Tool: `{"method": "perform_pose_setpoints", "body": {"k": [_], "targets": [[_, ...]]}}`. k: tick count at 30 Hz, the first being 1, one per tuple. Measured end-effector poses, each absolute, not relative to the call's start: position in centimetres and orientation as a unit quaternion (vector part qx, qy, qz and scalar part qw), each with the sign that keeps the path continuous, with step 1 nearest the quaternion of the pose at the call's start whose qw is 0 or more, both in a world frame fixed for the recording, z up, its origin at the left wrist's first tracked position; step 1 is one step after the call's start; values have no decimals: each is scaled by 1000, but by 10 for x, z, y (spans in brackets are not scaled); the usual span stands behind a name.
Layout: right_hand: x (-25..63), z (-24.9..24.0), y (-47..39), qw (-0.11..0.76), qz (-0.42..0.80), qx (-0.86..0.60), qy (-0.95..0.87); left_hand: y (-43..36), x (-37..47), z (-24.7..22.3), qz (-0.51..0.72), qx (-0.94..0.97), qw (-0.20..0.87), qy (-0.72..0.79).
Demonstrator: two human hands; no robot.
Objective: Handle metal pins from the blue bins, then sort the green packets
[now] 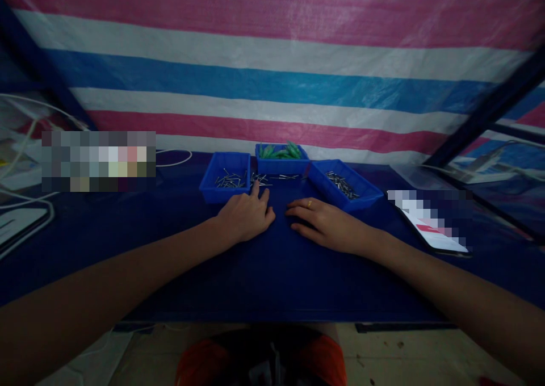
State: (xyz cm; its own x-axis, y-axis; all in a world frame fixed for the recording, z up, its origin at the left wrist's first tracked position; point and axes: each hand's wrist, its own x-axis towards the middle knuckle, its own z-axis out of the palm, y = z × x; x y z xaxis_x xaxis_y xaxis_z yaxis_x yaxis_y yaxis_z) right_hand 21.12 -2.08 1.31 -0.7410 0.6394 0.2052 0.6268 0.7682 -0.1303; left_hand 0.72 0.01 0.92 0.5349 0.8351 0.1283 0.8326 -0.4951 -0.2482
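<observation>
Sheeting (272,85) with pink, white and blue stripes makes the back of this place, between two dark frame posts (481,108). Before it stands one blue table (272,278), and pale floor (392,352) shows below its near edge. Two hands are over the table, near its middle. The left hand (247,213) is partly open, its index finger stretched to the loose pins; whether it has hold of one, I cannot tell. The right hand (326,224) lies palm down, half open, fingers a little bent, and no object is seen in it. Toward the far edge there are three blue plastic bins: left bin (225,195), middle bin (283,167) and right bin (361,200). One phone (443,233) with lit screen lies toward the right edge. Green pieces (281,152), several, fill the middle bin. Slim metal pins (230,180) are in the left and right bins, too many for exact count; the loose pins (286,176) lie between these two bins. Smallest is one gold-coloured ring (309,204), on the right hand.
</observation>
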Motion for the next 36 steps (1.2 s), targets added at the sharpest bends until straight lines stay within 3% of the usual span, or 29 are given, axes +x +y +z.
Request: {"method": "perform_pose_setpoints", "body": {"k": [10,27,36], "targets": [[209,15,-20,109,12,-338,-935,1,8,10,2,-865,104,-491],[214,13,-22,96,13,-337,-937,0,5,4,-30,-874,157,-459],[217,15,-23,100,11,-345,-933,-3,2,4,-81,-913,183,-355]]}}
